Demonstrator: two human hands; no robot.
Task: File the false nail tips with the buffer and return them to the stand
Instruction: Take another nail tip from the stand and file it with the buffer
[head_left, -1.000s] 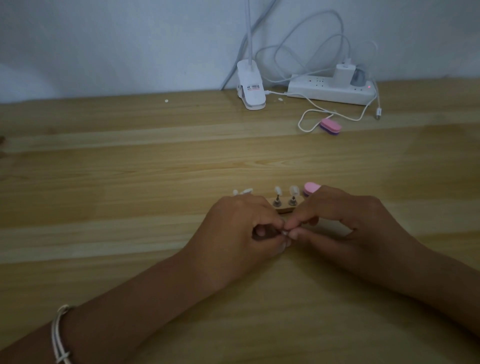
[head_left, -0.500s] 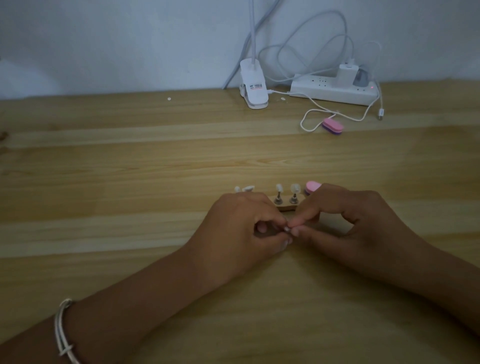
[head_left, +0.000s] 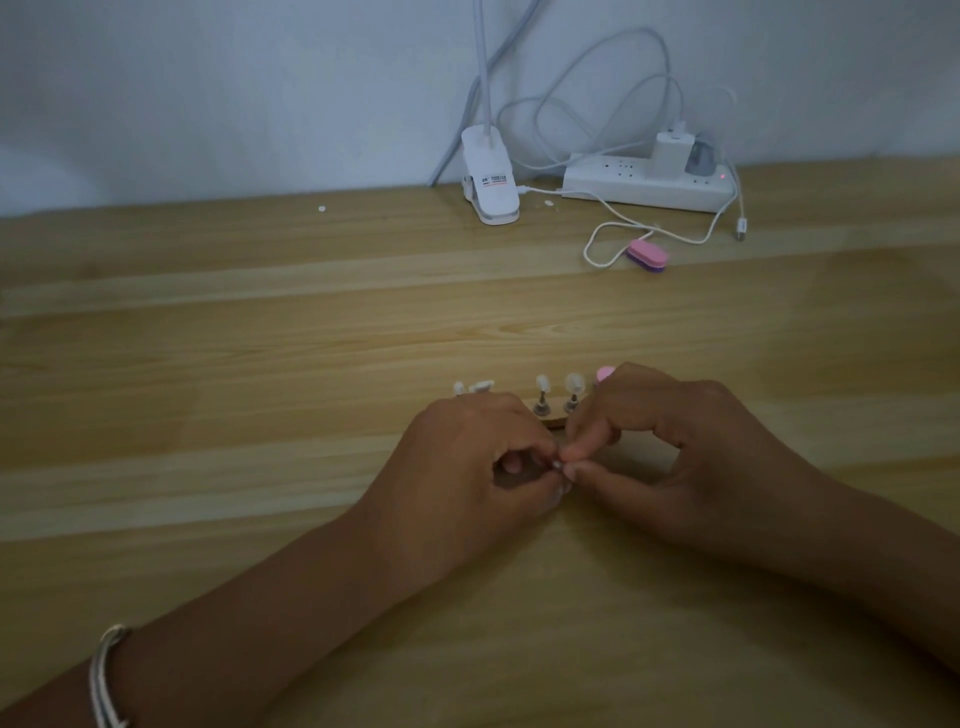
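Little has shifted — both hands, left hand (head_left: 470, 460) and right hand (head_left: 670, 441), still pinch one small peg (head_left: 557, 465) before the stand (head_left: 551, 415), two tips (head_left: 543, 383) mounted — more remain.

two hands (head_left: 566, 457), two nail tips on pegs (head_left: 558, 387) upright just beyond them, two loose tips (head_left: 474, 387) past the left hand, two pink buffers, one (head_left: 604, 373) behind the right hand, one (head_left: 646, 255) far beyond, one power strip (head_left: 644, 186), one clip lamp (head_left: 490, 179)
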